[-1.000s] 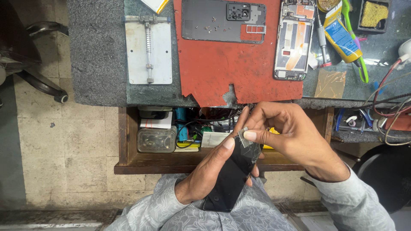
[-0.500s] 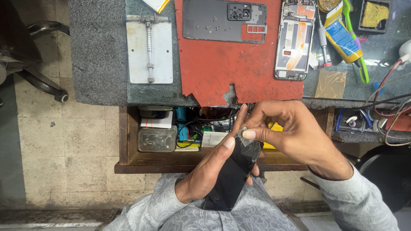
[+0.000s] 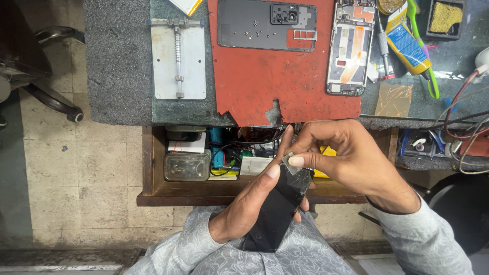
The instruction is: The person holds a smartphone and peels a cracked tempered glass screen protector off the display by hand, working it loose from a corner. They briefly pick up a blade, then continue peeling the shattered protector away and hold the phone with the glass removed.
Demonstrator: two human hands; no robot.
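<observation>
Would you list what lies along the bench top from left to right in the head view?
Metal clamp plate → red mat carrying the dark phone back cover → open phone frame → screwdriver → yellow and blue tube → green-handled tool.

A phone repair workshop is shown: a torn red rubber work mat [image 3: 275,76] at twelve o'clock, a stripped phone frame [image 3: 349,48] at one, an open parts-filled wooden drawer [image 3: 204,191] at centre.
</observation>
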